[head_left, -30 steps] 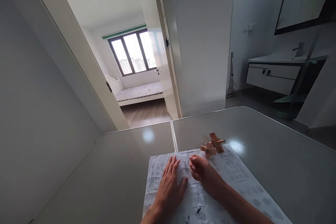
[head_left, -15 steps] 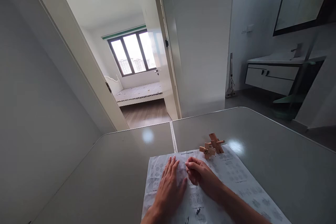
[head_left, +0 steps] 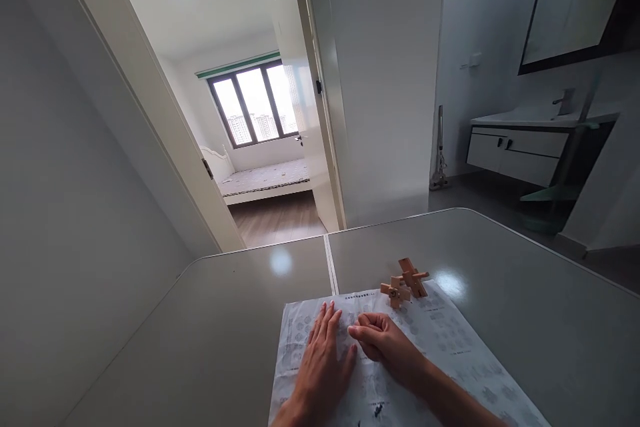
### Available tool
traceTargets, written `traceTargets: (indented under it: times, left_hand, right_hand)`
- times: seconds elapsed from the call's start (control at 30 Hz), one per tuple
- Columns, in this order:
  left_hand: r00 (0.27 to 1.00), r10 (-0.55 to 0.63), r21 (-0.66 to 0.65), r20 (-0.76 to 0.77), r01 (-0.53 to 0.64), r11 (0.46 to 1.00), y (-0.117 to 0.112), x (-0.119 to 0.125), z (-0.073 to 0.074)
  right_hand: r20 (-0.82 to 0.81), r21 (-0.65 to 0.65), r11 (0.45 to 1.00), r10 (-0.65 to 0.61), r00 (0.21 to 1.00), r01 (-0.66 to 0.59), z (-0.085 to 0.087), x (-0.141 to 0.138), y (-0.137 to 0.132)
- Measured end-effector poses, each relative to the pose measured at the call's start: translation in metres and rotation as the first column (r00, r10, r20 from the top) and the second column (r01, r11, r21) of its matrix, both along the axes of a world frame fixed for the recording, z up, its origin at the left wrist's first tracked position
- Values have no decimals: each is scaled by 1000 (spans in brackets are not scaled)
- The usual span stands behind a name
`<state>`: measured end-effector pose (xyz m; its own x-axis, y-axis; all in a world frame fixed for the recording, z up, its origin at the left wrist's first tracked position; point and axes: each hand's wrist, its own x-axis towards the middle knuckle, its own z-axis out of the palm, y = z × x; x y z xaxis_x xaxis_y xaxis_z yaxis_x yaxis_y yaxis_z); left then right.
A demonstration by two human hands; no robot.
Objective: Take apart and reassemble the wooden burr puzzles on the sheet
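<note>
Paper sheet (head_left: 450,340) under left hand (head_left: 323,363), flat, spread; right hand (head_left: 385,343) curled, empty, touching it. Wooden puzzle (head_left: 404,282) at right hand's 1 o'clock.

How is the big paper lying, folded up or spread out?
Spread out. The printed sheet lies flat on the table, with the left hand pressed flat on it and the right hand curled beside.

Bare left hand (head_left: 320,363), bare right hand (head_left: 387,345), bare forearms (head_left: 450,401)

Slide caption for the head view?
Left hand flat on a white printed paper sheet on a grey table, right hand curled beside it, light wooden cross-shaped puzzle pieces beyond.
</note>
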<state>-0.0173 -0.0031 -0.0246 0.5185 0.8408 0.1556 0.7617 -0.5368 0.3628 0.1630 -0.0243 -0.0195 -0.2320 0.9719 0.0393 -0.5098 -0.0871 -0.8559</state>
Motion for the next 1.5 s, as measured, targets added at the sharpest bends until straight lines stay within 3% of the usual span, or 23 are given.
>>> traceTargets:
  times: [0.3, 1.1, 1.5]
  left_hand:
    - [1000, 6, 12, 10, -7, 1000, 1, 1, -1]
    - [999, -2, 42, 34, 0, 999, 4, -1, -6]
    - [999, 13, 31, 29, -14, 999, 5, 0, -7]
  right_hand:
    - [-41, -16, 997, -75, 996, 74, -8, -4, 2]
    - [-57, -74, 987, -148, 987, 144, 4, -5, -2]
    - [-41, -77, 989, -126, 991, 123, 7, -4, -4]
